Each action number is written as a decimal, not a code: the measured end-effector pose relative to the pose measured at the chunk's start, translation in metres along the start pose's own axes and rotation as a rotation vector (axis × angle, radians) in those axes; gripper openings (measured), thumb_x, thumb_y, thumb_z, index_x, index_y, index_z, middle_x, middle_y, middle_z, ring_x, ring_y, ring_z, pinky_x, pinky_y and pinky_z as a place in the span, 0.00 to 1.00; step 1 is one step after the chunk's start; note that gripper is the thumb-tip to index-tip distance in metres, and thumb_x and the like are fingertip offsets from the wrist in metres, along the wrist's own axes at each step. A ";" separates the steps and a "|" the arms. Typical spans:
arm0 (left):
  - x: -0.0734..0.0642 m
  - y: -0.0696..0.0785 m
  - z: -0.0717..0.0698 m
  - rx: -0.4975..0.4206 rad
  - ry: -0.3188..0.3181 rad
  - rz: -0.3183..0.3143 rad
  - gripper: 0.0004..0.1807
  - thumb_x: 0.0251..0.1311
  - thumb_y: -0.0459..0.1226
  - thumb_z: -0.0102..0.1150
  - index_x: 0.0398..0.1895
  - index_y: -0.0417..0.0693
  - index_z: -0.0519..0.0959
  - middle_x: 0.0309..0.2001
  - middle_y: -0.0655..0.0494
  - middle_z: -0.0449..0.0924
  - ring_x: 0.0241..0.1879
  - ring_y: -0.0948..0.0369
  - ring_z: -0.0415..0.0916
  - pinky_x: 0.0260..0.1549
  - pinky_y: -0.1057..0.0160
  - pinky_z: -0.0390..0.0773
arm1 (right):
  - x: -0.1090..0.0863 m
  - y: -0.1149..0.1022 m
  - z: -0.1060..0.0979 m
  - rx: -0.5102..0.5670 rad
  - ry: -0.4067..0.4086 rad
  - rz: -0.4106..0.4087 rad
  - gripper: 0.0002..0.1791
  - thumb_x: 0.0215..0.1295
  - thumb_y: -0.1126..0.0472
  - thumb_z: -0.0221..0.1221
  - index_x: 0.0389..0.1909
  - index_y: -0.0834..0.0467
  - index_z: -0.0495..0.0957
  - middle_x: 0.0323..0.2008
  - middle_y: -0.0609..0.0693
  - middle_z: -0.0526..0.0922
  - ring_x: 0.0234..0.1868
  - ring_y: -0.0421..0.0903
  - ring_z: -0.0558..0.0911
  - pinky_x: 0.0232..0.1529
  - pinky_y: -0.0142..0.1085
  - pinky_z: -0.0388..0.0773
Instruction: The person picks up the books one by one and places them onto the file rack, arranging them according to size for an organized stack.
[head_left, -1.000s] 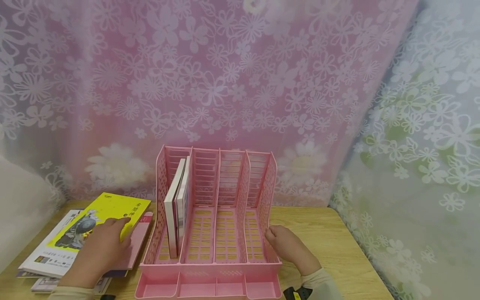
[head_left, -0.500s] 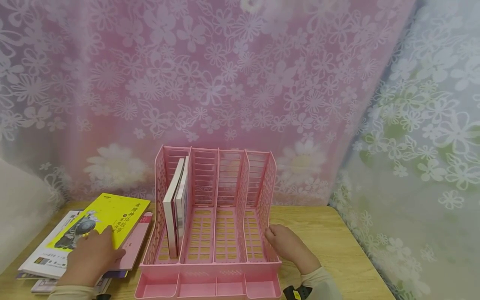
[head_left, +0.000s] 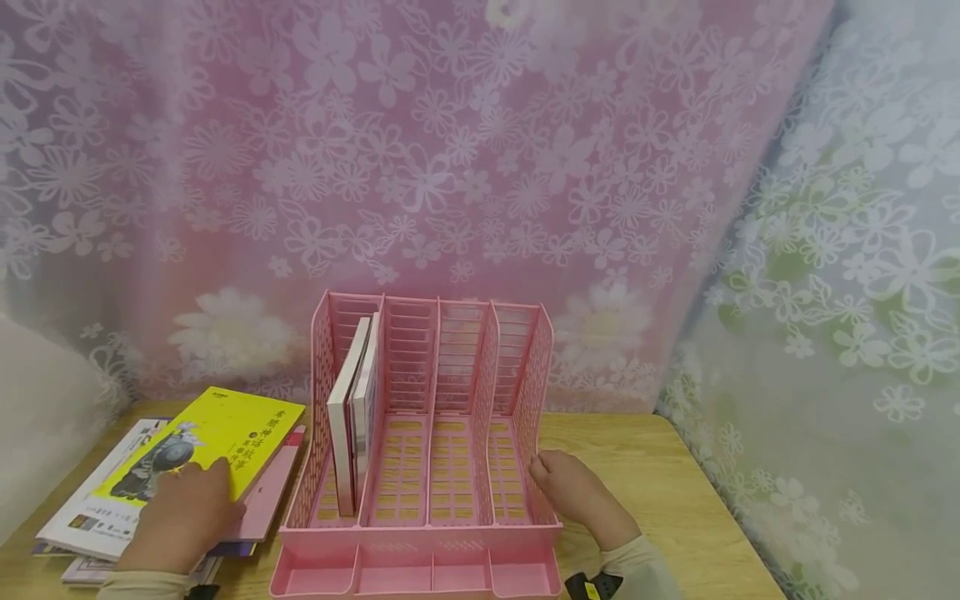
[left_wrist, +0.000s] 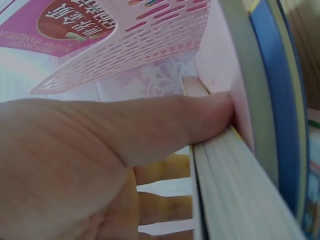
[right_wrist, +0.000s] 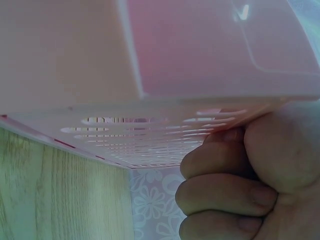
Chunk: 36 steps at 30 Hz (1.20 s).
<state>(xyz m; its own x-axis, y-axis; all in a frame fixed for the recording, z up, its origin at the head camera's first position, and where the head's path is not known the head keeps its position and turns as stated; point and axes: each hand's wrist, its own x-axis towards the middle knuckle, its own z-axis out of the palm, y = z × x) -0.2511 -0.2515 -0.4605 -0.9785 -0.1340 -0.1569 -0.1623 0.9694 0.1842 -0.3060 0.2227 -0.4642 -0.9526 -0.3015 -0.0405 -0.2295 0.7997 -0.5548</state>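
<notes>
At the left of the head view, my left hand (head_left: 180,504) holds the lower right part of a yellow book (head_left: 240,425) on top of a stack. In the left wrist view the thumb (left_wrist: 165,120) lies along the page edge (left_wrist: 235,175), its tip against a pink book (left_wrist: 220,65) beneath; the fingers lie across the cover side. My right hand (head_left: 573,487) grips the right side wall of a pink divided book rack (head_left: 420,537). Its fingers (right_wrist: 220,195) curl beside the slotted panel (right_wrist: 145,130) in the right wrist view.
Two or so books (head_left: 342,433) stand upright in the rack's leftmost slot. Small trays (head_left: 461,575) run along its front. Under the yellow book lie a white book (head_left: 97,533), a pink book (head_left: 273,492) and others on the wooden table (head_left: 660,500). A flowered curtain (head_left: 450,167) hangs behind.
The left hand has drawn back slightly over the yellow book, uncovering more of its title, and its thumb has come in to the edge. The book has shifted slightly right. The right hand stays put.
</notes>
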 end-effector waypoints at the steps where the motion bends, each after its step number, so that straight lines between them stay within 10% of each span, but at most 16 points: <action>1: 0.000 -0.001 0.000 0.006 0.003 0.013 0.33 0.50 0.44 0.78 0.48 0.25 0.74 0.37 0.32 0.77 0.40 0.34 0.73 0.43 0.31 0.75 | 0.000 0.001 0.000 0.001 -0.005 -0.001 0.23 0.83 0.58 0.42 0.21 0.55 0.66 0.18 0.46 0.64 0.21 0.43 0.61 0.30 0.40 0.65; 7: -0.001 -0.001 -0.004 0.052 0.013 0.091 0.28 0.47 0.42 0.79 0.42 0.32 0.76 0.29 0.46 0.78 0.29 0.48 0.73 0.34 0.43 0.78 | -0.001 0.005 0.001 0.011 -0.022 -0.007 0.24 0.84 0.58 0.41 0.21 0.55 0.65 0.18 0.46 0.64 0.20 0.43 0.60 0.28 0.39 0.64; 19: -0.001 0.006 -0.011 0.111 0.075 0.160 0.28 0.50 0.40 0.77 0.45 0.29 0.74 0.28 0.46 0.79 0.29 0.46 0.77 0.32 0.42 0.78 | 0.000 0.007 0.002 0.040 -0.015 0.001 0.24 0.83 0.58 0.42 0.21 0.56 0.66 0.18 0.46 0.65 0.21 0.43 0.62 0.28 0.39 0.65; 29: 0.001 0.020 -0.006 0.107 0.099 0.112 0.12 0.63 0.33 0.62 0.40 0.30 0.75 0.27 0.43 0.80 0.26 0.45 0.76 0.27 0.40 0.80 | 0.003 0.005 0.002 0.034 0.002 -0.015 0.23 0.82 0.59 0.44 0.21 0.56 0.66 0.19 0.47 0.64 0.22 0.43 0.62 0.30 0.40 0.65; 36: 0.000 0.032 0.005 0.094 0.173 0.037 0.34 0.40 0.38 0.82 0.40 0.25 0.70 0.30 0.27 0.79 0.35 0.25 0.75 0.18 0.30 0.77 | 0.002 0.003 0.001 0.033 -0.005 -0.019 0.23 0.82 0.59 0.43 0.21 0.56 0.65 0.19 0.47 0.63 0.22 0.43 0.62 0.30 0.40 0.64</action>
<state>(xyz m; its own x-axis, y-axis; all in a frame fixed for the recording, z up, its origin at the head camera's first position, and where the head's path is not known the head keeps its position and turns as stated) -0.2558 -0.2193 -0.4599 -0.9922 -0.1229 0.0185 -0.1207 0.9882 0.0944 -0.3085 0.2244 -0.4668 -0.9471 -0.3193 -0.0336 -0.2411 0.7764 -0.5822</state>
